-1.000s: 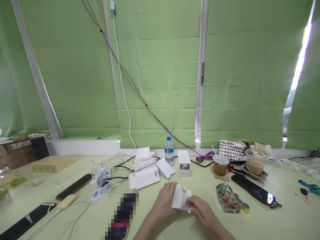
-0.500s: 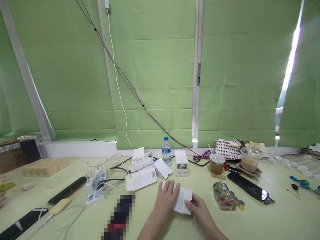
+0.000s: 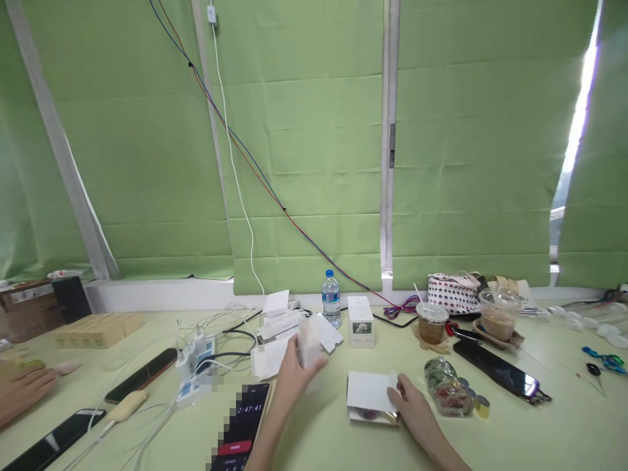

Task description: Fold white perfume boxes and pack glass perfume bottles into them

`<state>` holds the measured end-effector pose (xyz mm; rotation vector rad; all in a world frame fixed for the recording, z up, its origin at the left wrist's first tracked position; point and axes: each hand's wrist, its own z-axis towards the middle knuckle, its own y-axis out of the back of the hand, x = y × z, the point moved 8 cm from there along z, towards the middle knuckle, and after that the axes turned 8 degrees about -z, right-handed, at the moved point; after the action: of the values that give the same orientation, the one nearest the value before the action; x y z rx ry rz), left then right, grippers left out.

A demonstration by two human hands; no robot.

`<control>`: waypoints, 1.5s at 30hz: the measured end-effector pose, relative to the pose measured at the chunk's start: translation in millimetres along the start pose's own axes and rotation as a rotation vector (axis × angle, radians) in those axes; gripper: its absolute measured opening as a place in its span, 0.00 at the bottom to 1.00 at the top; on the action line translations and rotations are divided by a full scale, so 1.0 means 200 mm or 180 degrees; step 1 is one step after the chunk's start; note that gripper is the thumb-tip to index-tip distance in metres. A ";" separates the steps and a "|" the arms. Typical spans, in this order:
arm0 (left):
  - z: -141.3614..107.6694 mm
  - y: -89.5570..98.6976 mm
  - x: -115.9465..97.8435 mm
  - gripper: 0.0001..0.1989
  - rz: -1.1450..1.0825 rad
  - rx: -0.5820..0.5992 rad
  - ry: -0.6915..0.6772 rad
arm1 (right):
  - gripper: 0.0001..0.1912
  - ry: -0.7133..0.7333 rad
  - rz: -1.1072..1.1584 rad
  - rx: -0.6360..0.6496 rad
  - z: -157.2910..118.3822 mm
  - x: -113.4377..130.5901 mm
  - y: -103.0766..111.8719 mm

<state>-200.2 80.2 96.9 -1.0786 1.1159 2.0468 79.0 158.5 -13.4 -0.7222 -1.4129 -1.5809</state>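
Note:
My left hand (image 3: 293,374) is raised over the table, its fingers closed around a small whitish object (image 3: 309,343). Motion blurs that object, so its kind cannot be made out. My right hand (image 3: 411,402) pinches the right edge of a flat white carton (image 3: 370,391) on the table. A strip of something shiny, gold and dark, shows under the carton's front edge. Just beyond my left hand lie opened white cardboard packaging (image 3: 267,356) and a white flap (image 3: 328,332). An upright white box (image 3: 362,330) with a flower picture stands behind the carton.
A water bottle (image 3: 331,301) stands at the back. Phones (image 3: 245,418), a power strip (image 3: 199,366) and cables lie left; another person's hand (image 3: 29,389) is at far left. To the right are a plastic-wrapped bundle (image 3: 446,389), drink cups (image 3: 432,324), a black phone (image 3: 495,369) and scissors (image 3: 606,360).
My left hand has left the printed white piece, moving left and up with a small whitish object. My right hand stays at the carton, now showing a plain face. Another person's hand has come further in at left.

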 end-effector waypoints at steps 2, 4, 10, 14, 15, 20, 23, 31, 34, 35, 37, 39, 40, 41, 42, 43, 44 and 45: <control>-0.05 -0.10 0.05 0.31 -0.2221 0.0088 0.0771 | 0.12 0.0549 -0.0471 -0.0518 -0.04 0.10 0.06; -0.13 -0.28 0.06 0.31 -0.3667 0.0420 0.1499 | 0.14 0.1474 -0.0886 -0.1059 -0.13 0.26 0.07; -0.30 -0.60 -0.03 0.25 -0.4936 0.0935 0.2167 | 0.22 0.3077 -0.1342 -0.1226 -0.37 0.55 -0.07; -0.35 -0.65 -0.04 0.22 -0.5009 0.0937 0.2281 | 0.17 0.3063 -0.1361 -0.1355 -0.37 0.57 -0.05; -0.36 -0.65 -0.04 0.22 -0.5011 0.0924 0.2283 | 0.14 0.3037 -0.1340 -0.1359 -0.36 0.56 -0.05; -0.34 -0.62 -0.06 0.18 -0.5149 0.0572 0.1876 | 0.14 0.3203 -0.1266 -0.1316 -0.36 0.52 -0.08; -0.33 -0.62 -0.06 0.21 -0.4986 0.0838 0.1607 | 0.15 0.3253 -0.1205 -0.1099 -0.36 0.52 -0.11; -0.31 -0.59 0.01 0.22 -0.4589 0.1171 0.1236 | 0.23 0.2522 -0.0316 -0.0069 -0.27 0.42 -0.15; -0.27 -0.55 0.03 0.22 -0.4432 0.0684 0.1100 | 0.26 0.2750 -0.0371 0.0316 -0.30 0.39 -0.24; -0.26 -0.53 0.05 0.22 -0.4298 0.0534 0.1058 | 0.24 0.2831 -0.0435 0.0326 -0.31 0.39 -0.25; -0.22 -0.47 0.08 0.22 -0.3921 0.0157 0.0974 | 0.22 0.2868 -0.0605 0.0228 -0.32 0.40 -0.26; -0.15 -0.36 0.13 0.22 -0.3542 -0.0309 0.0870 | 0.23 0.2811 -0.0795 0.0154 -0.32 0.41 -0.24; -0.10 -0.31 0.15 0.21 -0.3445 -0.0468 0.0824 | 0.23 0.2786 -0.0908 0.0135 -0.31 0.42 -0.23; -0.05 -0.24 0.17 0.19 -0.3367 -0.0618 0.0764 | 0.22 0.2760 -0.1023 0.0098 -0.30 0.42 -0.21; 0.00 -0.18 0.19 0.17 -0.3275 -0.0769 0.0686 | 0.20 0.2714 -0.1139 0.0017 -0.28 0.42 -0.19; 0.06 -0.12 0.19 0.14 -0.3173 -0.0860 0.0596 | 0.18 0.2648 -0.1265 -0.0120 -0.26 0.41 -0.16; 0.11 -0.07 0.20 0.11 -0.3066 -0.0880 0.0531 | 0.17 0.2546 -0.1407 -0.0312 -0.23 0.40 -0.13; 0.15 -0.03 0.20 0.10 -0.2948 -0.0839 0.0486 | 0.16 0.2388 -0.1567 -0.0541 -0.20 0.37 -0.09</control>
<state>-226.7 113.0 70.5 -1.5256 0.2720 1.3803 34.5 102.9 34.6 0.1722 -0.9232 -2.0671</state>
